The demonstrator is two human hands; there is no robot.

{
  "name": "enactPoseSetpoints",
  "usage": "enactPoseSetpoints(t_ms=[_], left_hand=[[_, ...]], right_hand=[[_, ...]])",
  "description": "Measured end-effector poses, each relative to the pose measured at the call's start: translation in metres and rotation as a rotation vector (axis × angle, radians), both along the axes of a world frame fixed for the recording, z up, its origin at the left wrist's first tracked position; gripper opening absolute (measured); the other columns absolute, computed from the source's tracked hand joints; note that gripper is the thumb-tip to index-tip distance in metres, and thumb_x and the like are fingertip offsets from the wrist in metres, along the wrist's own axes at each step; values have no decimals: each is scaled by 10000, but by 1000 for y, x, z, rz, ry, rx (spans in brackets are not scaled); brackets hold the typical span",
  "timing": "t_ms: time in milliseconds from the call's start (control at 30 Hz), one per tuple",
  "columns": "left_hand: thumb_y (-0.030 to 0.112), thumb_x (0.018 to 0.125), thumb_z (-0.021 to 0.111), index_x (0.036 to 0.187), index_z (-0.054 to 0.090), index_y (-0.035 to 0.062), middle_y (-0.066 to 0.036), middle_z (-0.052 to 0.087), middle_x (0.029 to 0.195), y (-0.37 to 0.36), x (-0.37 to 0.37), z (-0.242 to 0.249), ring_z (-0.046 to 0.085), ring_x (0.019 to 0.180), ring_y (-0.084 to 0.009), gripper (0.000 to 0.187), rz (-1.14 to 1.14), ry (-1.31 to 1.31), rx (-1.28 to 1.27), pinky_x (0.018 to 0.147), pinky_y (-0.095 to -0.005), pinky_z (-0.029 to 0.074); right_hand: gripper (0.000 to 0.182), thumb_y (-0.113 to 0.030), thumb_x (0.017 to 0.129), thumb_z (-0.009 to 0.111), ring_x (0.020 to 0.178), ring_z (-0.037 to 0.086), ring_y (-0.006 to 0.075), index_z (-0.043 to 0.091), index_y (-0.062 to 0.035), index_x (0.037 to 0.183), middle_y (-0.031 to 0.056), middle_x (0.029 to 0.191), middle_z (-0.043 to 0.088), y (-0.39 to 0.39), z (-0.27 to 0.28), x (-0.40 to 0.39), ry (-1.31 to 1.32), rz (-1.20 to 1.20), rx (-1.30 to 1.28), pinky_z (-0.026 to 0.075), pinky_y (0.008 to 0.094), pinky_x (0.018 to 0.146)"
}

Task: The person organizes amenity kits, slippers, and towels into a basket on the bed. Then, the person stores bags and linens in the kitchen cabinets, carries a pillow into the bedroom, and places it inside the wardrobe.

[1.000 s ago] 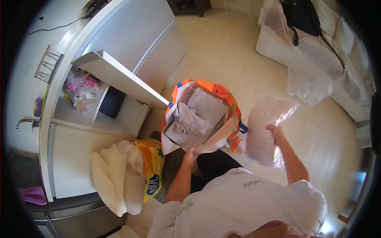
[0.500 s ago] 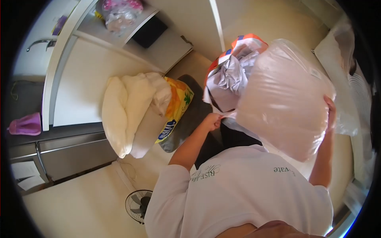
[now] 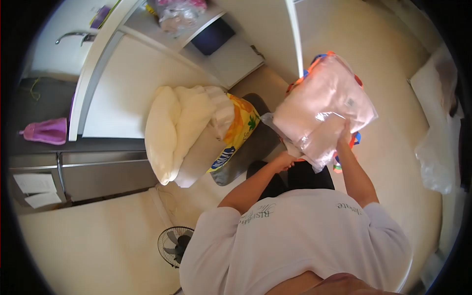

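A pink bundle in clear plastic (image 3: 324, 98) lies over the mouth of an orange and blue bag (image 3: 356, 140), whose edges show around it. My right hand (image 3: 345, 132) presses on the plastic at the bundle's near right side, its fingers partly hidden by the wrap. My left hand (image 3: 286, 161) is closed on the bag's near edge, just below the bundle's left corner. What lay inside the bag is now covered by the bundle.
To the left a yellow bag (image 3: 235, 130) holds cream bedding (image 3: 172, 128) on a dark grey seat (image 3: 263, 142). A fan (image 3: 174, 246) stands at the lower left. Clear plastic sheeting (image 3: 435, 128) hangs at the right. A purple item (image 3: 46, 132) lies on the dark counter.
The pink bundle has moved left from beside the bag to on top of its opening. My right hand has come inward with it, and the view has shifted.
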State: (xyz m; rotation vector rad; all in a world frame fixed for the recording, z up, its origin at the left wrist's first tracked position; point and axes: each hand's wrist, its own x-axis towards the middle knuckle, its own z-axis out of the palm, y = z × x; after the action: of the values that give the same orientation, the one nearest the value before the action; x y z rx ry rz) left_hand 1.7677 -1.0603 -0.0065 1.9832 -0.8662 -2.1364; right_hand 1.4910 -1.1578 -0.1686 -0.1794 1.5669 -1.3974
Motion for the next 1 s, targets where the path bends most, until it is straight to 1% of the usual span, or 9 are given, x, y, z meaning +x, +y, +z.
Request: enactPoseSetpoints(t_ms=[100, 167, 333, 433, 600, 700, 800, 900, 1000], left_hand=[[264, 865, 604, 919, 596, 76, -61, 618, 798, -32, 31, 12, 590, 707, -181, 195, -319, -350, -874, 647, -316, 473], [260, 853, 623, 927, 591, 48, -86, 629, 830, -82, 33, 46, 619, 806, -239, 227, -23, -696, -1167, 747, -343, 477], [420, 901, 520, 1073, 604, 38, -116, 657, 932, -199, 48, -26, 631, 851, -255, 428, 111, -728, -864, 790, -346, 487], [479, 923, 436, 1128, 613, 70, -106, 660, 1003, -216, 26, -36, 634, 871, -227, 490, 252, 0, -394, 810, -344, 492], [378, 923, 449, 1171, 588, 80, -96, 646, 1044, -224, -14, 3, 625, 927, -215, 411, 264, 294, -219, 803, -340, 494], [227, 871, 528, 1188, 556, 45, -101, 640, 1035, -235, -25, -2, 620, 920, -225, 367, -39, 163, -462, 790, -344, 491], [174, 802, 596, 1128, 582, 36, -107, 633, 1037, -252, -48, -11, 608, 956, -240, 355, -381, -176, -758, 806, -341, 471], [236, 736, 666, 1047, 604, 32, -154, 617, 1024, -263, -76, -32, 589, 978, -260, 377, -174, -31, -817, 798, -349, 454], [270, 750, 681, 958, 626, 26, -135, 633, 889, -278, -103, -48, 608, 832, -235, 326, 134, 187, -999, 734, -354, 471]], right_hand=[[657, -564, 887, 477, 1056, 549, 245, 537, -10, 1236, 137, 1170, 577, 12, 38, -11, 65, 311, 294, 409, 316, 936], [677, -573, 899, 446, 1070, 544, 248, 529, 5, 1241, 145, 1197, 562, 36, 69, -15, 122, 357, 323, 405, 317, 932], [706, -589, 870, 485, 1097, 535, 271, 465, -27, 1297, 147, 1264, 497, 93, 20, -41, 321, -72, 307, 431, 382, 930], [679, -612, 846, 494, 1120, 529, 276, 473, -109, 1302, 133, 1316, 455, 82, 64, -31, -161, -239, 637, 417, 438, 960], [700, -634, 771, 565, 1037, 558, 226, 442, -211, 1315, 33, 1110, 564, 87, -6, -60, -675, 439, 124, 421, 515, 920], [635, -572, 782, 597, 1027, 565, 225, 457, -224, 1295, 5, 1101, 584, 78, -56, -85, -459, 488, 363, 450, 493, 874], [439, -377, 839, 584, 910, 604, 235, 528, -130, 1197, 43, 1078, 613, 35, -64, -84, 1060, -97, 653, 495, 388, 737], [392, -339, 839, 572, 836, 604, 215, 588, -63, 1116, 79, 977, 637, 12, -67, -125, 384, 213, 210, 476, 351, 734], [311, -321, 855, 552, 786, 589, 185, 627, -30, 933, 84, 832, 630, 10, 5, -103, 601, 509, 298, 455, 337, 702]])
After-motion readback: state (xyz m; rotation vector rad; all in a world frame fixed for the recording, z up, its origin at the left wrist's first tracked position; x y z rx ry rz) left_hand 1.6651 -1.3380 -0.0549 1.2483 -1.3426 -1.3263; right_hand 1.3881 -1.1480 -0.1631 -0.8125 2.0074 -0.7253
